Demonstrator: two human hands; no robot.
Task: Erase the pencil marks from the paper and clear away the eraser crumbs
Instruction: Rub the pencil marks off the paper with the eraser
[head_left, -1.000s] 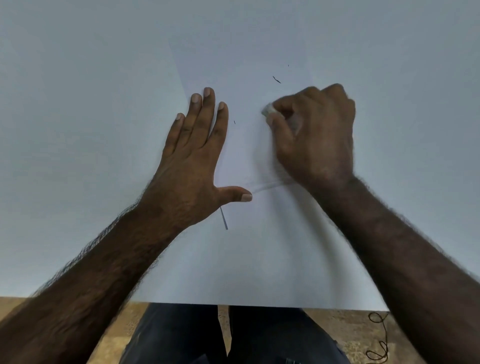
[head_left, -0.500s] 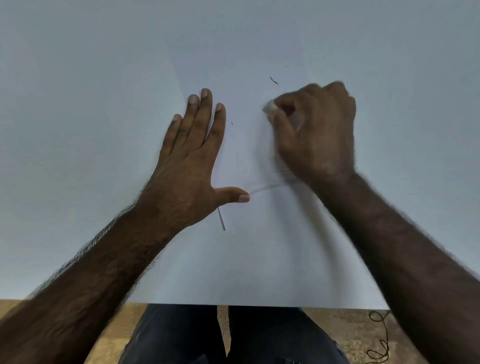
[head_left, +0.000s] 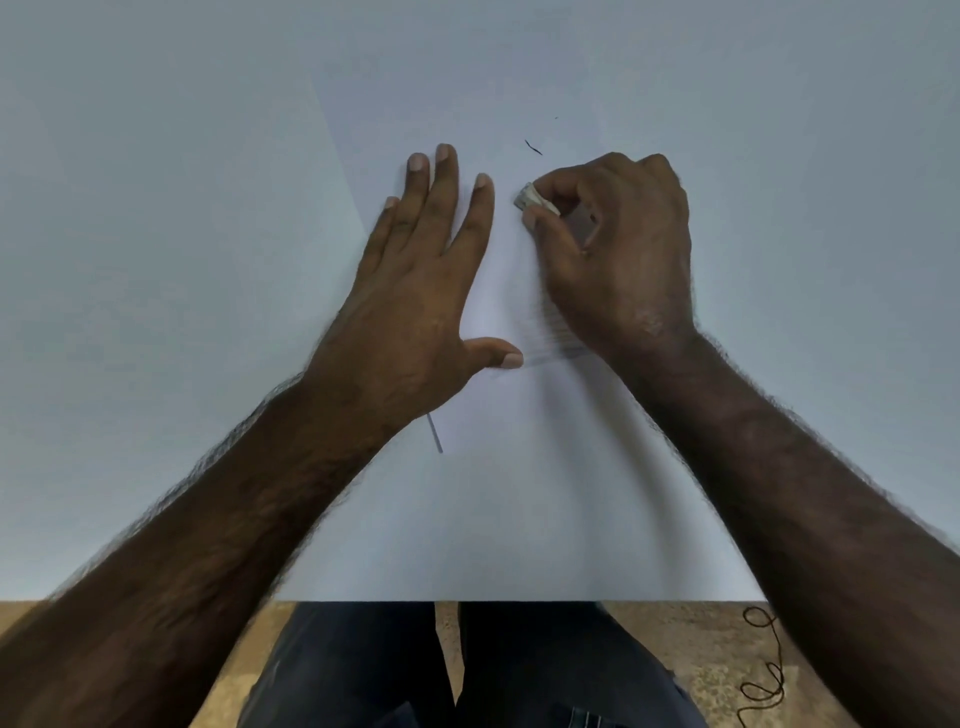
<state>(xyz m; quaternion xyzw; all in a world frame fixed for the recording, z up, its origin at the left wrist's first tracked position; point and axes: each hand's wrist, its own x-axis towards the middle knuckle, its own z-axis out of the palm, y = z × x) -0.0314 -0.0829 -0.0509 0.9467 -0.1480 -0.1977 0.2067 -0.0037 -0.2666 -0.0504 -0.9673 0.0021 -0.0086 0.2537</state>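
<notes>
My left hand (head_left: 415, 291) lies flat on the paper (head_left: 519, 493), fingers spread and thumb stretched out to the right, holding nothing, just pressing the sheet down near its left edge. My right hand (head_left: 628, 260) sits just beside it, its grip pinched around the eraser (head_left: 532, 200): thumb below, forefinger curled over the top. The eraser's pale tip pokes out to the left and appears to touch the paper close to my left forefinger's tip; whether it truly presses I cannot tell.

The paper lies on the pale tabletop (head_left: 156, 260), its near edge level with the tabletop's near edge. A short grey pencil stroke (head_left: 435, 434) shows below my left wrist. Faint smudged lines (head_left: 550, 338) lie between my left thumb and right wrist. Beyond the eraser rests a thin dark crumb (head_left: 533, 147), with a smaller speck (head_left: 556, 118) farther off.

Below the tabletop are my dark trousers (head_left: 467, 670), and a dark cord (head_left: 763, 670) curls on the floor to the right.
</notes>
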